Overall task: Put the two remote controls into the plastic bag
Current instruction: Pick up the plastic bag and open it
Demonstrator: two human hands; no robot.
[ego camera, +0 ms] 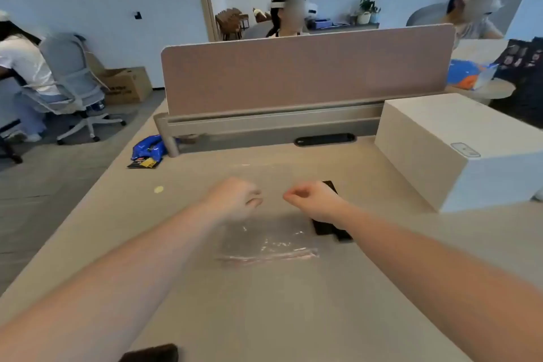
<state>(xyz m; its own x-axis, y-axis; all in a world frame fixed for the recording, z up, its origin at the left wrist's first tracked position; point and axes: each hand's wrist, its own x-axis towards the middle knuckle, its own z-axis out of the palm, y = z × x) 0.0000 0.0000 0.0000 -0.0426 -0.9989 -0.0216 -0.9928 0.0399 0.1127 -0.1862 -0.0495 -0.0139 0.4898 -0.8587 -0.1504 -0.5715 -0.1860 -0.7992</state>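
Observation:
A clear plastic bag (270,244) lies on the beige desk (264,317), its pinkish zip strip at the near end. My left hand (235,200) and my right hand (314,203) hover over the bag's middle. Each has thumb and fingertips pinched together on the thin film. Two black remote controls (323,228) lie side by side just right of the bag. My right hand and wrist cover most of them; one tip shows beyond the hand and the near ends show below the wrist.
A large white box (440,141) stands at the right of the desk. A pink divider panel (293,73) closes off the far edge. A blue packet (147,148) lies far left, and a dark object (152,353) at the near edge. People sit around.

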